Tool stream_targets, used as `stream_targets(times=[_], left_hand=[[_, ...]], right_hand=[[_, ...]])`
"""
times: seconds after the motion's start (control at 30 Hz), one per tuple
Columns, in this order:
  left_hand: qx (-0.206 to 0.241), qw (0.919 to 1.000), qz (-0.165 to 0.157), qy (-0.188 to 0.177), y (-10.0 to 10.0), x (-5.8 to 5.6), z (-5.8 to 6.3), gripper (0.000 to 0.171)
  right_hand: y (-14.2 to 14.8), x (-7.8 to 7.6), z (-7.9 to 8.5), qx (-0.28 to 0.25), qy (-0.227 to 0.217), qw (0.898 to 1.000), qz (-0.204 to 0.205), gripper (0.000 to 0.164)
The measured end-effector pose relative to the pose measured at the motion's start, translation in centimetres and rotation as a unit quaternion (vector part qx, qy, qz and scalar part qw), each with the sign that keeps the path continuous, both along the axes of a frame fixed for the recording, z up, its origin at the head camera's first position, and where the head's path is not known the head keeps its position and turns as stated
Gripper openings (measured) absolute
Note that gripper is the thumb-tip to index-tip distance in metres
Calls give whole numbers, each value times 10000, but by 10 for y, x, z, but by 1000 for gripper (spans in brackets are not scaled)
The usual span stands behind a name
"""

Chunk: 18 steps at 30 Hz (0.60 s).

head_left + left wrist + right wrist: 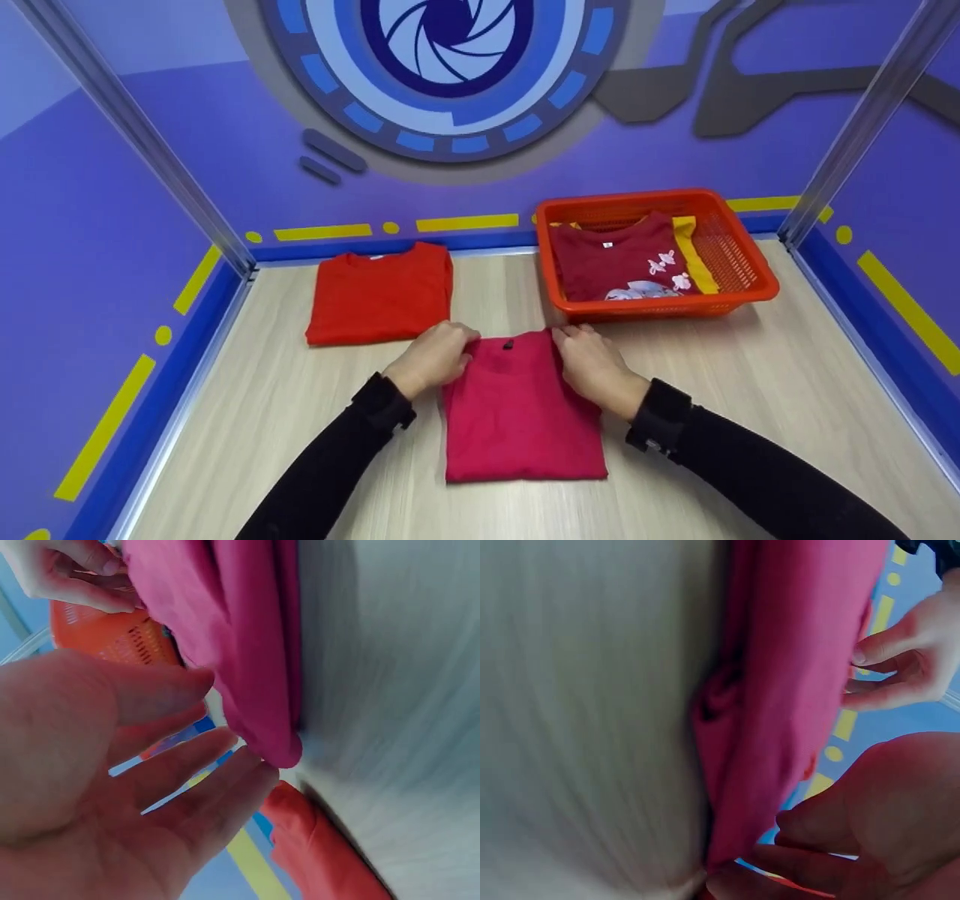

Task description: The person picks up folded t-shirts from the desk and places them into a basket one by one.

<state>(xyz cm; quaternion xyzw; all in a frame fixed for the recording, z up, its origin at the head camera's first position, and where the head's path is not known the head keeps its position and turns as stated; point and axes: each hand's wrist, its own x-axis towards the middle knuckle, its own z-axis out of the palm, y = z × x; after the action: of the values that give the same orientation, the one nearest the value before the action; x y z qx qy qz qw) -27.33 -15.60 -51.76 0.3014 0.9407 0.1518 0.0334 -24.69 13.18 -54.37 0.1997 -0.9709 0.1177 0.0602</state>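
A folded pink T-shirt [525,420] lies on the table in the head view, its neckline with a small dark tag at the far side. My left hand [435,358] is at its far left corner; in the left wrist view, the loosely extended fingers [225,791] meet the rounded fabric edge, thumb apart from them. At the far right corner is my right hand [596,369]. The right wrist view shows its fingertips touching the shirt's corner, with the thumb [817,821] held away from them. Layered folds show along the shirt's side [780,690].
A folded red shirt [382,296] lies at the back left. The orange basket [660,307] at the back right holds a maroon shirt [622,259] with a print and yellow fabric [694,255]. Purple-blue panels [187,150] enclose the table's back and sides.
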Motion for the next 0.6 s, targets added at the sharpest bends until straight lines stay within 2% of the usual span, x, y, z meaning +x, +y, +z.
stream_targets(times=[0.13,0.3,0.47,0.6], left_hand=[[-342,9993,12,-152,3,-5,-2,26],[-544,9977,79,-401,6,-10,0,25],[-608,9950,179,-770,8,-13,1,28],[-497,9954,200,-799,7,-12,-2,23]], right_hand=[[-3,-4,-4,-24,146,9999,-38,32],[-1,-8,-6,-210,237,9994,-124,19],[3,-12,-11,-291,223,9992,-175,20],[4,-11,-14,-304,160,9993,-153,18]])
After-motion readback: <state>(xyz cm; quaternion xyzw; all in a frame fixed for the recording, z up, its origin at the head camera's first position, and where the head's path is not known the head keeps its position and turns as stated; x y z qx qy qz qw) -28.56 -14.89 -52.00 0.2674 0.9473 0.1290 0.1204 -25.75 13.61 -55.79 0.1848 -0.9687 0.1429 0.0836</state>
